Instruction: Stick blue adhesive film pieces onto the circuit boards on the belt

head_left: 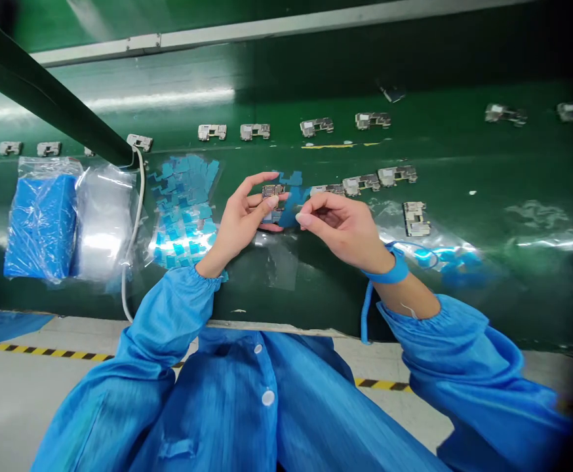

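Note:
My left hand (240, 226) grips a small circuit board (271, 191) between thumb and fingers, partly hidden by them. Beside the board is a piece of translucent blue film (292, 203). My right hand (348, 229) is closed in a pinch at the film's right edge, with thumb and forefinger together; the pinched part itself is hidden. A blue wrist strap (389, 270) with a coiled cord goes round my right wrist. Just behind my right hand, more boards (360, 184) lie in a slanting row, and a single board (416, 219) rests to its right.
A clear sheet with many blue film pieces (185, 216) lies left of my hands. Further left are a bagged blue block (40, 226), clear plastic bags (104, 226) and a white cable (139, 229). A green post (55, 92) slants over the bench. Several boards (255, 132) line the back.

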A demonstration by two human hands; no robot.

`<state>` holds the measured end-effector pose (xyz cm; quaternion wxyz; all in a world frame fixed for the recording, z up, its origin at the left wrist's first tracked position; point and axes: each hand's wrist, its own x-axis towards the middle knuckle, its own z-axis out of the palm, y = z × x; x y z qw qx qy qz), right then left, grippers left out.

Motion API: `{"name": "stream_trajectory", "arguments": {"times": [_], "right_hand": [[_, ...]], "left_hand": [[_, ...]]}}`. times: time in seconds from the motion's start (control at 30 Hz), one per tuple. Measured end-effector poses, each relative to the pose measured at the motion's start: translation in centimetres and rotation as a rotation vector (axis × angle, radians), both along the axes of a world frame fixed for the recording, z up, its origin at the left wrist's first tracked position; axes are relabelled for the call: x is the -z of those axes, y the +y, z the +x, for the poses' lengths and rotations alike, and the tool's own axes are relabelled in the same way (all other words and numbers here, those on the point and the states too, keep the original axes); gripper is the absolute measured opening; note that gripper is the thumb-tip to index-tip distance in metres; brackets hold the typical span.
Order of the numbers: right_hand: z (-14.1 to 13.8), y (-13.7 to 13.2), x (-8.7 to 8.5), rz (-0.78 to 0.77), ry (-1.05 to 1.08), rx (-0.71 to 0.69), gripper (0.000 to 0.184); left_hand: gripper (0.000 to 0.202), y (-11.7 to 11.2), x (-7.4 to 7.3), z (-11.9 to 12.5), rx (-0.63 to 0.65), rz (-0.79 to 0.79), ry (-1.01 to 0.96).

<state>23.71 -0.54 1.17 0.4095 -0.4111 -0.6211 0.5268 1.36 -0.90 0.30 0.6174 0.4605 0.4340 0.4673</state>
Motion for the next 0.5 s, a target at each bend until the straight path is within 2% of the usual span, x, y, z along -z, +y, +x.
{"name": "stream_trajectory", "arguments": {"times": [0.13, 0.3, 0.5], "right_hand": [[-0.2, -0.1, 0.0, -0.024, -0.011, -0.004, 0.042], [-0.2, -0.3, 0.1, 0.007, -0.056, -0.048, 0.035], [-0.3, -0.4, 0.2, 0.052, -0.113, -0.016, 0.039]], "left_hand": [[0.054, -0.1, -0.1, 0.3, 0.006, -0.049, -0.066], [0.045, -0.4, -0.7, 0.6, 0.050, -0.092, -0.140], [0.051, -0.7, -1.1, 0.7, 0.101, -0.096, -0.095]]}}
